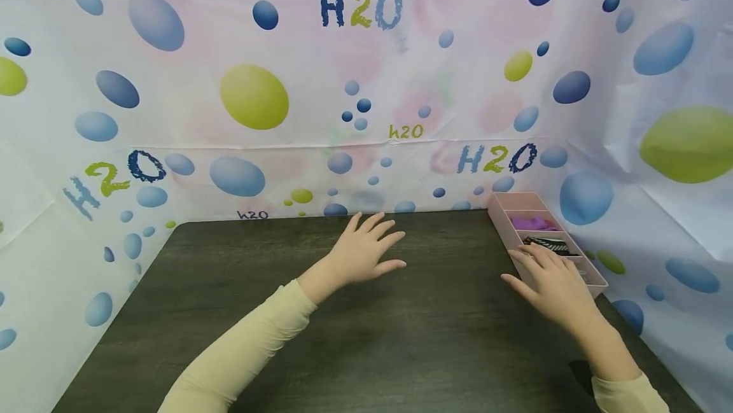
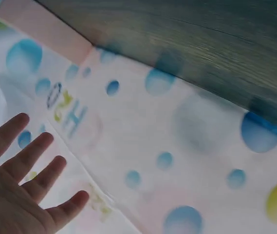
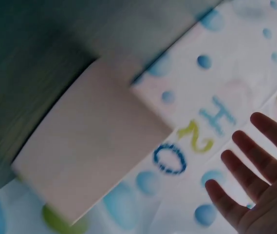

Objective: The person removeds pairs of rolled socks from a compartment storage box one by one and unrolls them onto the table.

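Our left grip (image 1: 357,252) and right grip (image 1: 554,280) are spread, holding nothing. The pink organizer (image 1: 501,225) sits along the tabletop's (image 1: 435,336) right edge; we judge it light, stiff, best held by its long sides.

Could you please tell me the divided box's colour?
The divided box is pale pink, clearest in the head view.

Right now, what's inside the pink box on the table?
The pink box holds a purple thing and a dark striped thing, in separate compartments. The right hand hides part of the nearest compartment, so I can't tell everything in there.
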`<move>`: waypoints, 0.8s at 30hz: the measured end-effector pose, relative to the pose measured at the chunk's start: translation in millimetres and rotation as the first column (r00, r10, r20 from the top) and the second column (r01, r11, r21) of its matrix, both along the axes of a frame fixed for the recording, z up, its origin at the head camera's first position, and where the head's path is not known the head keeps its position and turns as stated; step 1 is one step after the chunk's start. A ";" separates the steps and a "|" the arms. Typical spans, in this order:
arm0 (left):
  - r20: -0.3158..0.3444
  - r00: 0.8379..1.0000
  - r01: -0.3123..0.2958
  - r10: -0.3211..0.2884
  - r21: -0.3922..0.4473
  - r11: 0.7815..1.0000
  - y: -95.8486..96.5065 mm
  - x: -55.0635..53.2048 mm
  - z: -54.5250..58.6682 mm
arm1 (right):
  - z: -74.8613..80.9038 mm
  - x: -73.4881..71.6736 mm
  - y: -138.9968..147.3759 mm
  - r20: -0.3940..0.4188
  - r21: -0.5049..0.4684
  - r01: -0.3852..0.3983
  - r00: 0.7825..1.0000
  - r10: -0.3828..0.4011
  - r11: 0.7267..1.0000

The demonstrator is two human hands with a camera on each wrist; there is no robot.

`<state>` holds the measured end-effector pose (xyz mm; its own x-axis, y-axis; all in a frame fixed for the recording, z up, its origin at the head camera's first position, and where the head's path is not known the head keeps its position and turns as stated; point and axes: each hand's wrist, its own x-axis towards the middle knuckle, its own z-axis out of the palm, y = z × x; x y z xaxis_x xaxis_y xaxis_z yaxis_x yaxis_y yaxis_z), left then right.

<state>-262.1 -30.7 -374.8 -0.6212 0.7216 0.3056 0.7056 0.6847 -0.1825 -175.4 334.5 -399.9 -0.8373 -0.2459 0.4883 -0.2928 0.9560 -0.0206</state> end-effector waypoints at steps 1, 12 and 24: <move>-0.029 0.999 0.031 -0.031 -0.006 1.000 4.7 0.9 0.6 | 0.2 3.3 5.7 -0.028 -0.008 -0.005 1.000 0.005 1.000; -0.252 0.920 0.305 -0.300 -0.021 0.952 70.9 6.2 1.6 | -4.4 24.5 62.0 -0.136 -0.078 0.058 0.988 -0.068 0.995; -0.219 0.935 0.304 -0.279 0.091 0.948 156.1 -5.8 -8.3 | -21.1 23.7 81.3 -0.021 -0.114 0.102 0.994 -0.106 0.988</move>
<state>-267.9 125.3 -383.1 -0.3054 0.8113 0.4985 0.8349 0.4799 -0.2695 -151.7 415.8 -421.1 -0.8417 -0.1005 0.5306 -0.1938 0.9733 -0.1231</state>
